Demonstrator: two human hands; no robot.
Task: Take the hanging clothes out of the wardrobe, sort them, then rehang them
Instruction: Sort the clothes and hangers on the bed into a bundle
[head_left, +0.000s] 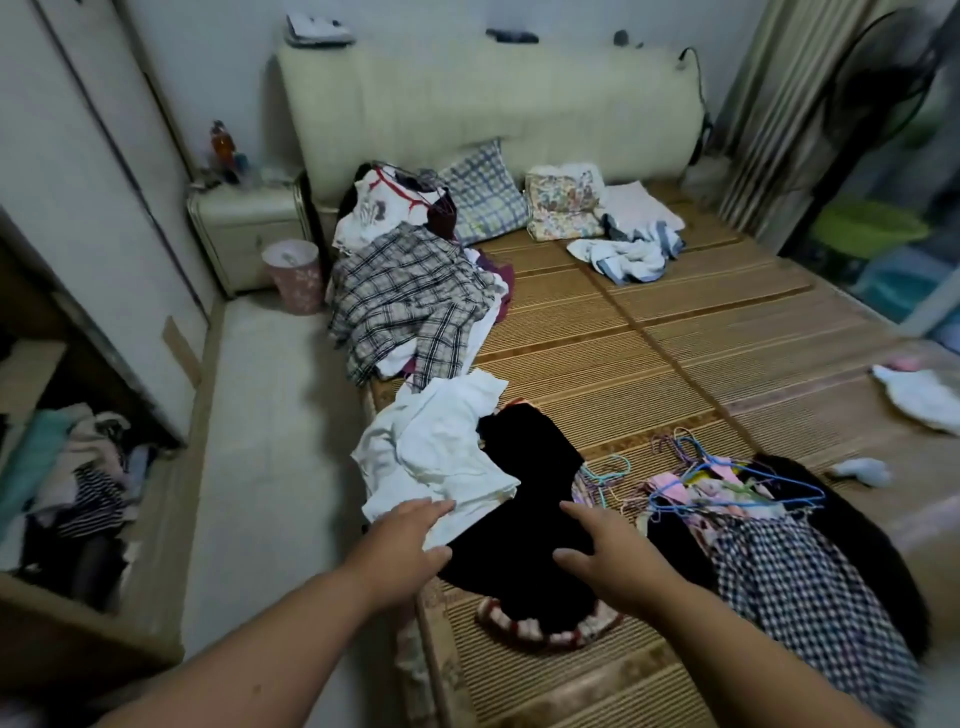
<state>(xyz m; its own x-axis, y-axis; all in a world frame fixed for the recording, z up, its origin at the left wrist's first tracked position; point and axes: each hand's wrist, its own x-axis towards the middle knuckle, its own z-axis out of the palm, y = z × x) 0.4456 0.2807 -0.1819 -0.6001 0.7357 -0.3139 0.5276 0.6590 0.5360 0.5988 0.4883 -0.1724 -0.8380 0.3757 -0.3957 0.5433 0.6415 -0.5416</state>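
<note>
A black garment lies on the bed's near left corner, partly over a white garment. My left hand hovers open at the white garment's near edge. My right hand is open above the black garment's right side. Right of it, a checked garment lies under a tangle of coloured wire hangers. Farther up the bed's left edge sits a heap topped by a plaid shirt. The wardrobe stands at left, its lower part open on jumbled clothes.
The bed carries a bamboo mat, a checked pillow, folded floral bedding and a blue-white towel. A pink bin and a nightstand stand by the headboard. A narrow floor strip runs between bed and wardrobe.
</note>
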